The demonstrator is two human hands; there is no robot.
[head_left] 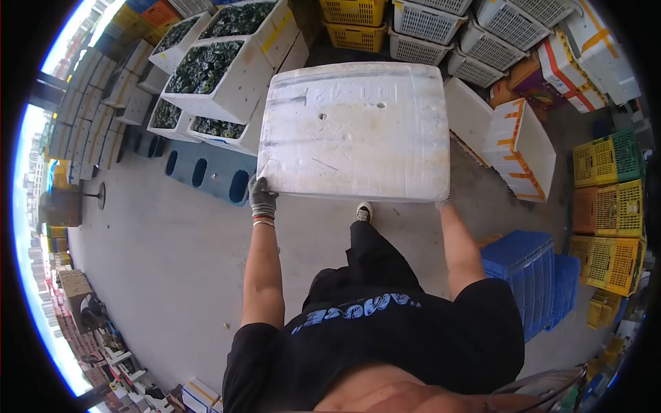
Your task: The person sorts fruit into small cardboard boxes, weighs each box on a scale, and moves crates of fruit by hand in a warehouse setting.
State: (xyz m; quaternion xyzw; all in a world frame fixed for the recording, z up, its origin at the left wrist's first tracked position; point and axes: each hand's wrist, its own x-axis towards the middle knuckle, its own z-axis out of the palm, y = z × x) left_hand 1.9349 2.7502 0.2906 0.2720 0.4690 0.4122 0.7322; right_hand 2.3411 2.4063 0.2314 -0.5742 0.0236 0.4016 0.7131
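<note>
A large white foam box [354, 131] is held up in front of me. Its broad scuffed face, with two small holes and raised marks, is turned toward me. My left hand [263, 197], in a grey work glove, grips the lower left corner. At the lower right corner is my right hand [445, 202], also gloved; only a small part shows and the fingers are hidden behind the box.
White foam boxes filled with dark green leaves [204, 67] are stacked ahead left, beside a blue-grey slotted base [200, 172]. An orange-taped foam box [520, 148] stands to the right. Blue crates [520, 275] and yellow crates [616, 220] line my right side.
</note>
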